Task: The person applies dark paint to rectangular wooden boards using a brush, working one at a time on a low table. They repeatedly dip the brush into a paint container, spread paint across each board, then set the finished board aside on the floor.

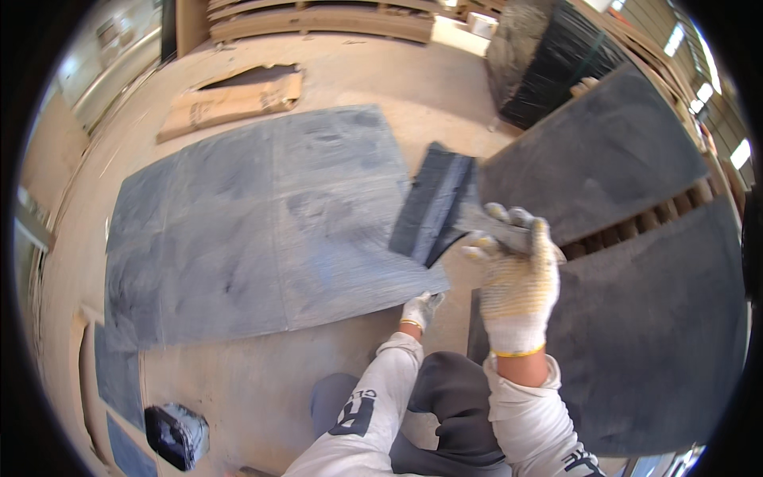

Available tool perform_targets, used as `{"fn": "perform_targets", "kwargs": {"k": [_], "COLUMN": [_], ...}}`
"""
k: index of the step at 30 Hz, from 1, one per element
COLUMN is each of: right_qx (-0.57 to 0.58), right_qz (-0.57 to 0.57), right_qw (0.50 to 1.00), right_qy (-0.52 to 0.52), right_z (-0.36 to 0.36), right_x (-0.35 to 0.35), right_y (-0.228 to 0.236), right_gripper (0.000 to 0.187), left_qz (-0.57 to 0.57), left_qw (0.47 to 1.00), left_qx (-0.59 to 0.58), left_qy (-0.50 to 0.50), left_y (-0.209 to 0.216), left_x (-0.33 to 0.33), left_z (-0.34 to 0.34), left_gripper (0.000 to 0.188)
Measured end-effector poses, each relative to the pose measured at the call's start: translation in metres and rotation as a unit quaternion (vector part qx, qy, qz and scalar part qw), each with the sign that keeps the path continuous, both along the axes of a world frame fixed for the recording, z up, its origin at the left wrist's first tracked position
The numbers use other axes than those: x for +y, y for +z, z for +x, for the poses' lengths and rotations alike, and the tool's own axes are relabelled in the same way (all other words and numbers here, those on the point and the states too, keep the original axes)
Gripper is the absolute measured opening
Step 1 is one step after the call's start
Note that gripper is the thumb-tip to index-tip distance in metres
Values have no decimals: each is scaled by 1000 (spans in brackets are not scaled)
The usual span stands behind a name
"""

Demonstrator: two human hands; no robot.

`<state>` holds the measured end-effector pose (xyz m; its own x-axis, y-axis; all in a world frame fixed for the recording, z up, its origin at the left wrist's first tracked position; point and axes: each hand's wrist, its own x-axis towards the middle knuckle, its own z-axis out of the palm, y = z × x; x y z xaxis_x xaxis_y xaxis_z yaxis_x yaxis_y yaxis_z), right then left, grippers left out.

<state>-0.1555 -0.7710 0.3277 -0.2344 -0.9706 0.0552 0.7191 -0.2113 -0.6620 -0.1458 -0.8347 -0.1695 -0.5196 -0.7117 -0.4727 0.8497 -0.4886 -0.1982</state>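
My right hand [520, 290], in a white and yellow knit glove, is closed round the handle of a wide flat brush [433, 207] with a dark, black-stained head. It holds the brush up above the right end of a group of grey-blue panels [230, 215], which lie edge to edge in rows on the floor. Streaky marks cover their faces. My left hand [421, 310], gloved alike, has its fingers closed on the near right corner of the nearest panel [366, 278]. That corner juts out past the others. Part of the left fingers is hidden.
Dark boards [636, 334] lie at my right, with another dark board [596, 151] beyond. At lower left stands a black-smeared container [176, 436], beside more blue-grey panels [119, 370]. Torn cardboard [238, 99] lies behind the panels; stacked brown sheets [318, 22] and a black-wrapped bundle [556, 60] stand farther back.
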Motion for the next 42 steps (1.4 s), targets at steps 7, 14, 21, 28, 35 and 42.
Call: {"fn": "perform_targets", "kwargs": {"k": [7, 14, 21, 28, 35, 42], "right_qx": [1, -87, -64, 20, -1, 173], "right_qz": [-6, 22, 58, 33, 155, 123], "right_qw": [999, 989, 970, 931, 846, 733], "right_qy": [53, 120, 229, 362, 510, 646], "right_z": [22, 48, 37, 165, 350, 529], "right_x": [4, -3, -31, 1, 69, 172], "right_y": [-17, -2, -12, -48, -85, 12], "right_gripper": [31, 24, 27, 38, 41, 29], "left_qz": [25, 66, 43, 268, 583, 493], "left_qw": [986, 915, 815, 273, 165, 224], "left_qx": [-165, -364, -533, -914, -793, -827], "left_qy": [17, 159, 224, 136, -55, -150], "left_y": [3, 52, 131, 171, 176, 232], "left_x": [51, 62, 176, 464, 749, 707], "left_z": [56, 196, 153, 292, 277, 179], "left_gripper": [12, 21, 60, 51, 68, 93]}}
